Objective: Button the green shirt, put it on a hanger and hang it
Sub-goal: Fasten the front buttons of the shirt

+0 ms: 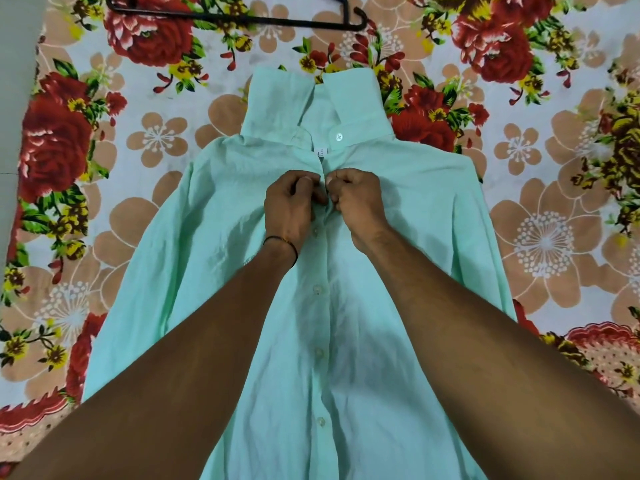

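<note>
The green shirt [398, 209] lies flat, front up, mid-frame on a floral bedsheet [104, 133], with its collar [353, 98] toward the top. The left hand [292, 206] and right hand [360, 202] meet at the placket just below the collar, fingers curled and pinching its two edges. The button between them is hidden. Sheet shows on both sides of the shirt. A black hanger [242, 18] at upper centre, apart from the collar, is cut off by the top edge.

A floral sheet [554, 244] spreads across the view, its white ground printed with large red roses, tan blossoms and small yellow flowers. Along the left edge runs a plain grey-green strip [14, 81], possibly a wall. The light is soft and even.
</note>
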